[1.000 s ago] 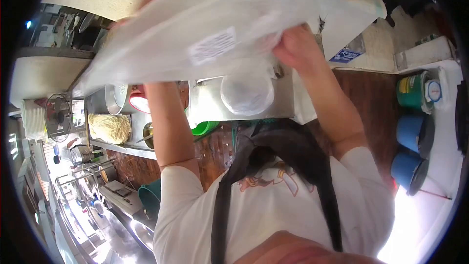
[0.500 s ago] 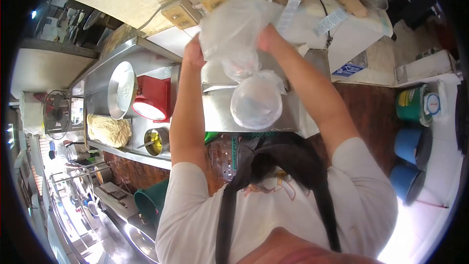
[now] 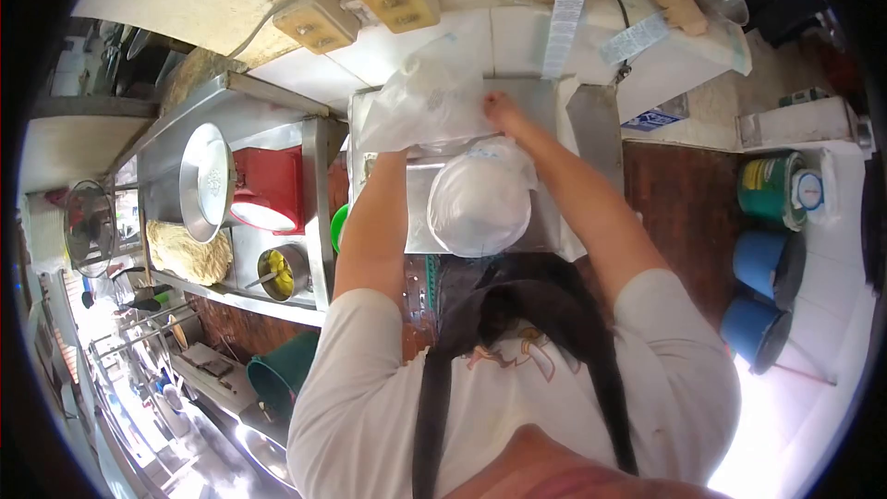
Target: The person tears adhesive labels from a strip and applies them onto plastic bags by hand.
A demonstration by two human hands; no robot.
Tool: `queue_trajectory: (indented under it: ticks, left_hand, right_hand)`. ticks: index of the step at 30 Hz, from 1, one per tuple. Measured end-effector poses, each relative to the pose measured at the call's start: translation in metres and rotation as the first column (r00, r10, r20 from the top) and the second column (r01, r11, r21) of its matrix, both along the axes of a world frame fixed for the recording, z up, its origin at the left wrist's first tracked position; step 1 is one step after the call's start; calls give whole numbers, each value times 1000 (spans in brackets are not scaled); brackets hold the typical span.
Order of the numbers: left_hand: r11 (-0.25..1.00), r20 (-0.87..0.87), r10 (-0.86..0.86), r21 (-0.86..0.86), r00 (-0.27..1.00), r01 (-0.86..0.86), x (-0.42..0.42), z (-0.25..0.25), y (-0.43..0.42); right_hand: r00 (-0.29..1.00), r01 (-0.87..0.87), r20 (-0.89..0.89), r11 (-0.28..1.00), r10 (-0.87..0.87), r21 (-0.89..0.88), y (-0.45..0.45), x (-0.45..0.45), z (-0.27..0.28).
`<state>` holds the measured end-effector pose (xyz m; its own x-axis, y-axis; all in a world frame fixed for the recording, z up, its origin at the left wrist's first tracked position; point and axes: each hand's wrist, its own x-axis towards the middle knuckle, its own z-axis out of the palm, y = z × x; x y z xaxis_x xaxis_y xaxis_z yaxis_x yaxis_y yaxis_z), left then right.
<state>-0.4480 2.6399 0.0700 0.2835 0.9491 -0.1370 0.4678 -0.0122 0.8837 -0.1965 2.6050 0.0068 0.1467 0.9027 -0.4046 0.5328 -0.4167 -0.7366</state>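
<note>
A clear, empty-looking plastic bag (image 3: pixel 430 102) is spread above the steel counter at the far side. My left hand is hidden in or behind this bag; only the forearm shows below its edge. Beside the bag's right edge, my right hand (image 3: pixel 504 115) is closed, fingers pinched on the plastic. Nearer to my body, between my forearms, a round, filled white plastic bag (image 3: pixel 480 203) rests on the steel counter (image 3: pixel 420 238).
On the left steel shelf are a red scale (image 3: pixel 268 187) with a metal pan (image 3: pixel 206 181), a pile of noodles (image 3: pixel 189 252) and a pot (image 3: pixel 282 272) with yellow contents. Wall outlets (image 3: pixel 397 2) sit ahead. Blue buckets (image 3: pixel 753 333) stand at right.
Both hands have come down and closer to the counter with the clear bag. My left hand has gone from visible at the bag's edge to covered by plastic.
</note>
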Motion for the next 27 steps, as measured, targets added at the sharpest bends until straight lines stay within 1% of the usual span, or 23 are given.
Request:
queue_trajectory:
  ticks: [2,3,5,6,7,8,9,10,11,12,14,15,17,18,19,20,21,23,24,25,26,27]
  left_hand:
    - [998,-87,40,55,995,-35,-3,-1,1]
    - [996,-122,56,74,991,-47,-7,2,1]
    - [993,-127,70,101,989,-57,-22,20,-3]
    - [993,-71,45,108,996,-37,-29,40,-11]
    - [993,-19,1,119,1000,1,-33,62,-23]
    - [988,3,-73,135,997,72,-33,81,-33]
    - [973,-52,-163,159,985,169,-27,92,-39]
    - [946,-215,-229,180,949,269,-17,102,-44]
    - [911,-445,-252,189,859,366,-6,112,-53]
    - [923,-612,-211,132,762,362,7,94,-45]
    - [849,-445,-120,417,887,324,12,30,-44]
    - [790,-343,-95,545,935,280,15,2,-45]
    - [874,-351,-127,403,928,272,19,-6,-54]
    - [972,-240,-192,87,952,218,20,6,-54]
    - [950,-116,-217,-251,969,183,19,15,-59]
    - [960,-192,-209,-227,959,164,19,26,-64]
    - [969,-268,-199,-194,943,150,18,37,-68]
    - [989,-395,-134,11,909,151,-6,26,-69]
    - [969,-439,-75,180,895,169,-27,7,-67]
    - [935,-339,52,347,939,73,-29,36,-75]
    - [868,-215,165,494,962,-39,-26,85,-86]
    - [869,139,407,245,903,-430,-18,122,-100]
  right_hand:
    - [999,-21,50,998,18,67,-3,3,-3]
    - [998,-16,65,988,6,154,-7,8,3]
    - [996,3,88,946,-33,325,-15,22,31]
    - [998,-44,-16,914,55,403,-22,28,74]
    - [981,-83,-113,874,155,479,-35,31,136]
    - [944,-109,-202,827,260,552,-42,29,174]
    - [904,-177,-271,866,331,467,-39,24,182]
    - [852,-254,-344,887,394,386,-31,18,187]
    - [792,-335,-419,890,444,310,-27,9,191]
    - [850,-384,-303,901,431,204,-26,-1,192]
    - [906,-423,-42,906,421,-31,-27,-15,182]
    - [906,-414,-79,909,416,35,-32,-13,174]
    - [897,-389,-159,908,412,157,-47,-5,148]
    - [908,-347,-160,909,387,229,-50,-3,131]
    - [918,-301,-166,906,359,297,-55,-1,116]
    - [929,-249,-170,895,329,370,-56,5,104]
    - [965,-164,-128,912,227,376,-57,17,104]
    - [998,5,-53,921,17,390,-66,47,104]
    - [984,175,-57,875,-167,451,-76,64,125]
    - [937,331,-74,796,-342,507,-86,79,146]
    - [921,304,-12,700,-390,647,-84,91,143]
    - [895,258,39,588,-444,766,-74,102,136]
